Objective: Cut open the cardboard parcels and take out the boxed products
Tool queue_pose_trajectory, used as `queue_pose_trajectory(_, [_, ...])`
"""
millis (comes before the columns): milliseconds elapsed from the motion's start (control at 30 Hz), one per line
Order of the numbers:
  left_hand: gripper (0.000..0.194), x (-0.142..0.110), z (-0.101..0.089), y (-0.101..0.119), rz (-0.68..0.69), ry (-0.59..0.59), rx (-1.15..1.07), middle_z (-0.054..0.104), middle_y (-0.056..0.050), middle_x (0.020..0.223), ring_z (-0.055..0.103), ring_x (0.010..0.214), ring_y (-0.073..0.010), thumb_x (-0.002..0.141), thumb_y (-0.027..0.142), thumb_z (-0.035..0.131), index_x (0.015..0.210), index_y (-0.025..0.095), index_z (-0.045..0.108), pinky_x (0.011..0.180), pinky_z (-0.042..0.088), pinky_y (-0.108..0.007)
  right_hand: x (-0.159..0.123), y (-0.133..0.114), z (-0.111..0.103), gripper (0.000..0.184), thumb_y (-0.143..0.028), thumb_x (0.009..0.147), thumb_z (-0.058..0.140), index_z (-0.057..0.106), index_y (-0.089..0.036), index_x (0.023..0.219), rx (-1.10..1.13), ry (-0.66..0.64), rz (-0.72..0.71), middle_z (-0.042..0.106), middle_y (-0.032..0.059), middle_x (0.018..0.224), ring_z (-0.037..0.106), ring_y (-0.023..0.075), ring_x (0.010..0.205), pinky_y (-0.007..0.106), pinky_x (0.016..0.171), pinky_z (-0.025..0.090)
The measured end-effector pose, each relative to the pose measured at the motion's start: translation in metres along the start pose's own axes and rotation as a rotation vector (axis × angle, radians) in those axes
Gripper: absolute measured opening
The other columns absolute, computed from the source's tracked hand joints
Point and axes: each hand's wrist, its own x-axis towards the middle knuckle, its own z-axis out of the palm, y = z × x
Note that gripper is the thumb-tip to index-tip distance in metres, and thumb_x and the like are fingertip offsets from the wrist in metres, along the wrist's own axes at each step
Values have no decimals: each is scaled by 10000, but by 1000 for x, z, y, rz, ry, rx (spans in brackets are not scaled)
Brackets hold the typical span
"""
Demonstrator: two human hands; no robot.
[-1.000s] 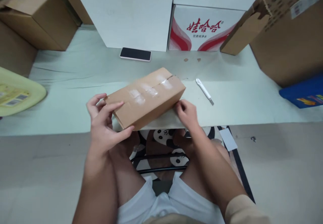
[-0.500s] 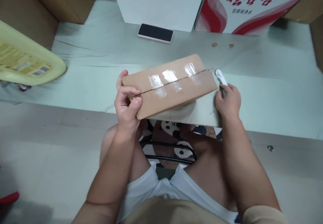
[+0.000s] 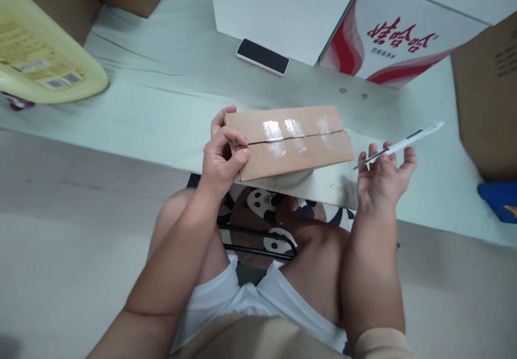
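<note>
A brown cardboard box (image 3: 294, 151) with strips of clear tape across its seam is tilted up over the table's front edge. My left hand (image 3: 222, 151) grips its left end, thumb and fingers on the top face near the seam. To the right of the box, my right hand (image 3: 382, 175) is turned palm up with bent fingers. Across those fingers lies a white utility knife (image 3: 412, 140), its thin tip pointing at the box's right end without touching it.
A black-faced phone (image 3: 262, 57) lies behind the cardboard box, against a white carton (image 3: 283, 8). Beside that stands a red-and-white carton (image 3: 399, 35). A yellow jug (image 3: 48, 52) is at left. Brown cartons (image 3: 488, 100) and a blue item (image 3: 498, 201) sit at right.
My right hand has turned palm up and moved slightly right, swinging the knife's thin tip toward the box. The head view has shifted; my left hand still grips the box.
</note>
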Motion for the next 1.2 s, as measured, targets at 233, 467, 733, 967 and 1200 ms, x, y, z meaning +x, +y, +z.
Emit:
queue_pose_trajectory(233, [506,-1,2,2,-35,17,-85,553,-60,1434,370,1527,-423,647,602,917,756,235,587,1240,372,-619,-35,-76,0,388,-450,916,562,576,-410,1302,80,-66,-236,598,23,1293,673,242,1258,571,1121,543])
queue_pose_trajectory(467, [520,-2,2,6,-28,7,-39,570,-65,1441,397,1518,-420,674,633,892,754,230,573,1221,402,-608,-77,-156,56,301,-325,878,641,543,-354,1160,194,-194,-362,589,-20,1067,750,181,969,419,861,654])
queue_pose_trajectory(733, [536,-4,0,8,-18,-14,39,580,-59,1444,401,1522,-400,722,671,844,732,233,535,1195,421,-595,-83,-142,100,372,-284,782,827,465,-271,866,388,-228,-261,486,-100,724,610,76,611,239,645,598])
queue_pose_trajectory(967, [556,-2,-1,4,10,-2,69,594,-49,1438,421,1513,-401,758,698,804,736,226,511,1184,424,-615,-98,-148,110,215,-329,913,748,587,-252,793,90,-355,-365,629,-26,806,720,164,840,393,833,637])
queue_pose_trajectory(1200, [572,-2,-3,-6,81,-12,68,598,-52,1413,455,1488,-401,744,694,822,736,221,501,1142,471,-602,-104,-152,116,315,-452,851,818,613,-228,769,-78,-238,-388,668,-30,738,693,146,712,348,731,635])
